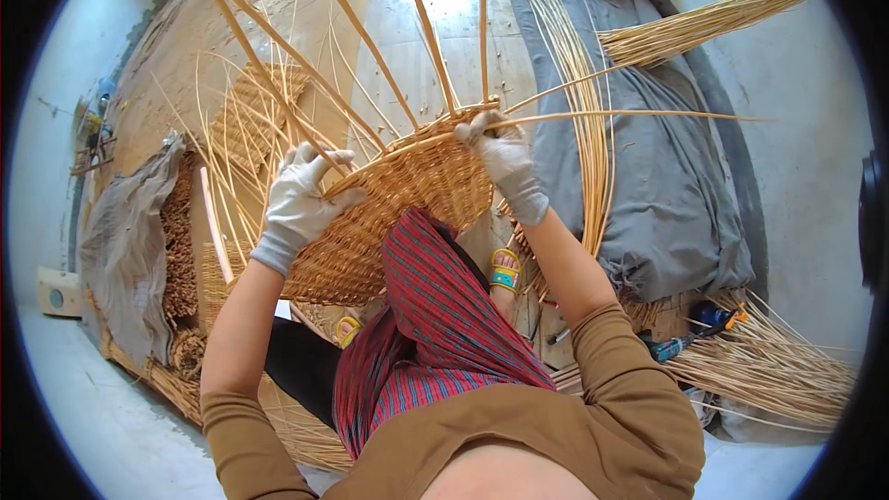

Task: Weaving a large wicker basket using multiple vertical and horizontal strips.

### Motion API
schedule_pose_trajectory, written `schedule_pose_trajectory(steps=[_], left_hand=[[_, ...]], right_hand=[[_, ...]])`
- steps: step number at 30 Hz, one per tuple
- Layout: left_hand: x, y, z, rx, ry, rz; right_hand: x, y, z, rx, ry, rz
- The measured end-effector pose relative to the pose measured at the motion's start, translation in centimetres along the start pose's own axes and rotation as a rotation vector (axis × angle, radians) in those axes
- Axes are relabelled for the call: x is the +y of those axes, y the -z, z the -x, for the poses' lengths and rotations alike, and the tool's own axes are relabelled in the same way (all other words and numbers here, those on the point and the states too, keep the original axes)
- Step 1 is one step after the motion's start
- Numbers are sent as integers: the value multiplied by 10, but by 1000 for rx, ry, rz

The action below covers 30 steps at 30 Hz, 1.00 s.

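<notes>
A partly woven wicker panel (417, 185) leans against my raised knee, its rim held up in front of me. Tall bare stakes (356, 28) rise from that rim and fan out away from me. My left hand (301, 199), in a white glove, grips the rim on the left, thumb on the near face and fingers among the stakes. At the right end my gloved right hand (507, 165) is closed on the rim, fingers bent over the top weave. From beside it a long thin rod (639, 115) sticks out to the right. The fingertips of my right hand are partly hidden.
Grey cloth (667, 185) covers a low heap on the right, with pale rods (579, 102) and a tied-looking bundle (708, 20) lying on it. A power drill (681, 346) rests beside loose rods (764, 375). Another woven piece (255, 111) lies far left, near cloth-covered stacked rods (178, 241).
</notes>
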<state>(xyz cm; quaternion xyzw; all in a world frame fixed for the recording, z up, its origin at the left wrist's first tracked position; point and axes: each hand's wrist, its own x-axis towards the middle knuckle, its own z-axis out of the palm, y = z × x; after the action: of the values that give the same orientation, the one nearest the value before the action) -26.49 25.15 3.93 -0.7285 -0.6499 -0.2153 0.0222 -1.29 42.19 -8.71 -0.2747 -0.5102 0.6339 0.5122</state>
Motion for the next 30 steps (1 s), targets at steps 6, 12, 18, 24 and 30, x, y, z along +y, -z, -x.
schedule_pose_trajectory(steps=[6, 12, 18, 24, 30], left_hand=[[0, -25, -30, -206, 172, 125], [8, -33, -33, -176, 381, 220], [10, -37, -32, -181, 442, 192], [13, -30, -25, 5, 291, 136], [10, -25, -25, -23, 180, 534]], right_hand=[[-11, -12, 3, 13, -131, -96], [-20, -31, 32, 136, 122, -131], [-62, -63, 127, -163, 576, 524], [-123, -91, -3, -317, 380, 771], [-111, -152, -81, -529, 394, 1698]])
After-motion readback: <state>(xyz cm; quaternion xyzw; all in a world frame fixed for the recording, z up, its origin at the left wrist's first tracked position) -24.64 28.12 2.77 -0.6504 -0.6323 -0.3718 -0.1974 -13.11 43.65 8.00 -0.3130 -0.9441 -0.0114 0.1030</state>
